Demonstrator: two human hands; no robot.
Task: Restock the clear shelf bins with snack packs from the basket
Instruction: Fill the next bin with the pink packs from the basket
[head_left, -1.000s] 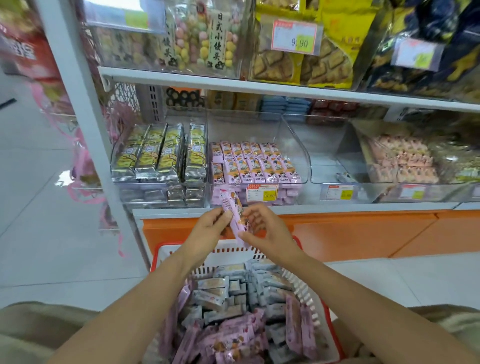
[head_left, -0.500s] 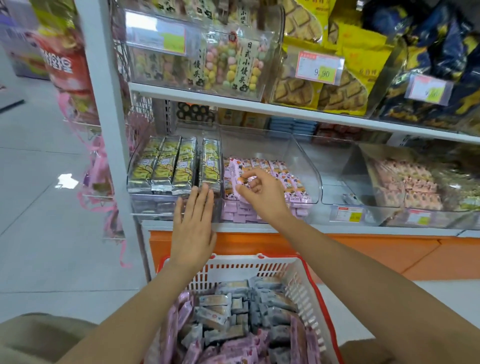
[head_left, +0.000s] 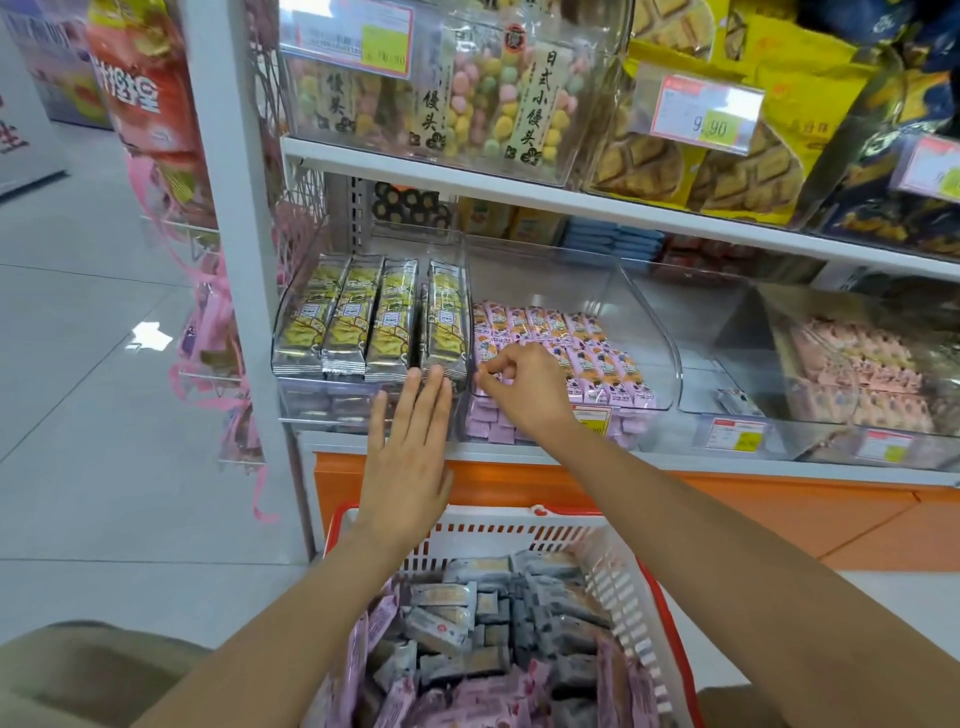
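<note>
since a second ago the pink pack (head_left: 484, 391) has gone from above the basket (head_left: 519, 538), where both hands held it, to the front left corner of the middle bin (head_left: 662, 338). the right hand (head_left: 524, 387) alone has it now, fingers curled and thumb tucked in, pinching the pack's end against the stocked rows (head_left: 571, 343) of the same pink wrappers. the left hand (head_left: 410, 457) has let go and stands flat and upright, fingers straight and close together, their tips touching the clear front of the left bin (head_left: 322, 410) near its right corner. that bin carries long yellow and silver packs (head_left: 363, 317) lying side by side. the two bins sit just beside each other on the white shelf (head_left: 675, 460), with an orange base (head_left: 701, 512) below. a price tag (head_left: 592, 418) hangs on the middle bin's front, partly behind the right wrist. the red-rimmed basket is near the shelf, below both forearms, heaped with grey packs (head_left: 467, 623) and more pink ones (head_left: 493, 696).
</note>
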